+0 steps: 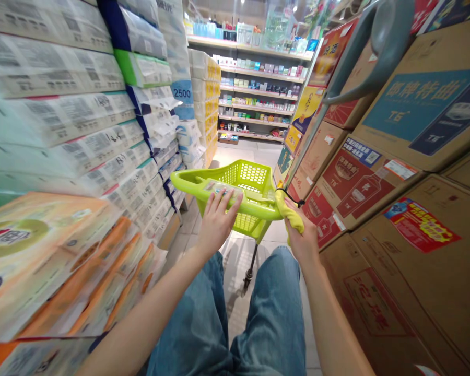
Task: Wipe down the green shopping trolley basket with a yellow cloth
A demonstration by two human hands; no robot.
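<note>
Right hand [303, 235] is clamped on a twisted yellow cloth [290, 209] at the right end of the cart handle [258, 210]. Your left hand [218, 219] lies palm down on the handle's clear panel, fingers extended and slightly spread, not closed around it.

Labels: right of your grip, the carton with the blue panel [419, 107] reads 郎牌特曲 and T6; the red-printed carton [366, 183] below it also shows T6 and a QR code. Ahead-left of your hands, "2500" is legible on a blue-and-white pack [182, 93]. Marker writing on the stacked packs [102, 104] to your left is too blurred to read.

Lime-green cart [250, 224] sits directly ahead of your hands. Handle runs crosswise; basket's long axis points away from you, toward the shelving [258, 83]. Caster [247, 282] shows below your grip, between your knees.

Pose: both forearms reach forward and converge, left slanting right, right slanting left.
</note>
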